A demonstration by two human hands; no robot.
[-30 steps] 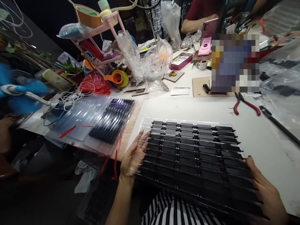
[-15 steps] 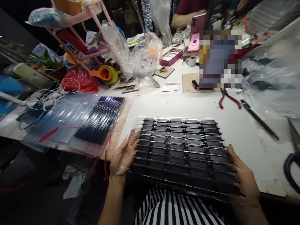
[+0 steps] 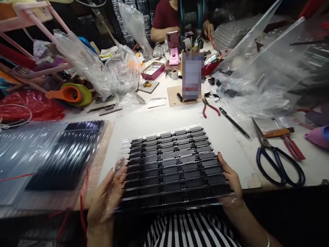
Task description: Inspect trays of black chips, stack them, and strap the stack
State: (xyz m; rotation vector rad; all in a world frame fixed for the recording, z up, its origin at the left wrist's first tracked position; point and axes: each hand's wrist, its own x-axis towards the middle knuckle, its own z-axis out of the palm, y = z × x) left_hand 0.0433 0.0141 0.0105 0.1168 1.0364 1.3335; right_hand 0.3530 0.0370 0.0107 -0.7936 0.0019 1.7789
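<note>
Between my two hands I hold a clear plastic tray (image 3: 125, 145) filled with several rows of black, connector-like parts (image 3: 169, 168). My left hand (image 3: 106, 187) grips the tray's left side, its fingers seen through the clear plastic. On the right edge, my right hand (image 3: 231, 181) is closed with the thumb on top and the other fingers out of sight beneath. The tray is tilted slightly, its near edge over my lap and its far part above the white work board (image 3: 118, 127).
To the left lie stacked trays (image 3: 69, 154) of black parts with red ties. Scissors (image 3: 272, 154), a pen (image 3: 235, 123) and red-handled pliers (image 3: 209, 108) lie at the right. Plastic bags (image 3: 264, 79), a phone (image 3: 172, 41) and an orange tape dispenser (image 3: 69, 96) stand behind. Someone sits opposite.
The view has swung to the right, bringing the whole scissors into sight. Both hands still hold the tray, which now tilts the other way, its far right corner higher.
</note>
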